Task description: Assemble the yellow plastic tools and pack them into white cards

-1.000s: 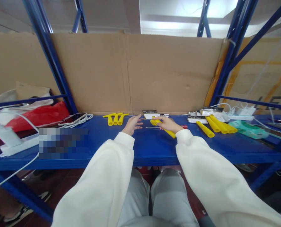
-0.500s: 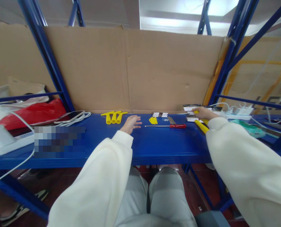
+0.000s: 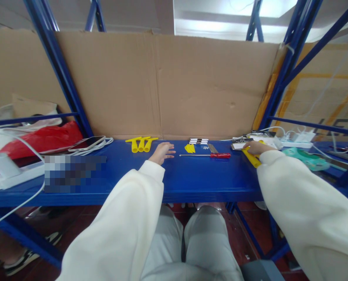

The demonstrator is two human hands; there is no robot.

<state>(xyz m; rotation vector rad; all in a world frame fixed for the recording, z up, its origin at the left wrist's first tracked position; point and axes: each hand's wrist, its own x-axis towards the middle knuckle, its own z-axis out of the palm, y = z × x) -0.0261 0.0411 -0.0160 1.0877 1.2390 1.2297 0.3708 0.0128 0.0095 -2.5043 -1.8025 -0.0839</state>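
Observation:
My left hand [image 3: 161, 153] is over the blue table, its fingers spread and nothing in them. To its left stand three yellow plastic tubular handles [image 3: 141, 146], each with a flat crosspiece on top. My right hand [image 3: 255, 148] is at the right end, fingers closed around a yellow plastic piece mostly covered by the hand. Against that hand lies a yellow tube [image 3: 252, 159], beside a stack of black-and-white packs [image 3: 238, 145]. Between the hands are a red-handled screwdriver [image 3: 220, 155], small yellow pieces [image 3: 190, 148], a metal blade [image 3: 212, 148] and small white-and-black packets [image 3: 198, 141].
A cardboard sheet [image 3: 162, 86] walls off the back. At left are a red bag [image 3: 45, 140], a phone with a cable [image 3: 87, 144] and a white power strip [image 3: 18, 175]. A green tape roll [image 3: 307, 158] and chargers [image 3: 299, 138] lie at right.
My right hand has come down and slightly toward me, near the tube. The upper black-and-white pack sits lower now. My left hand stays where it was.

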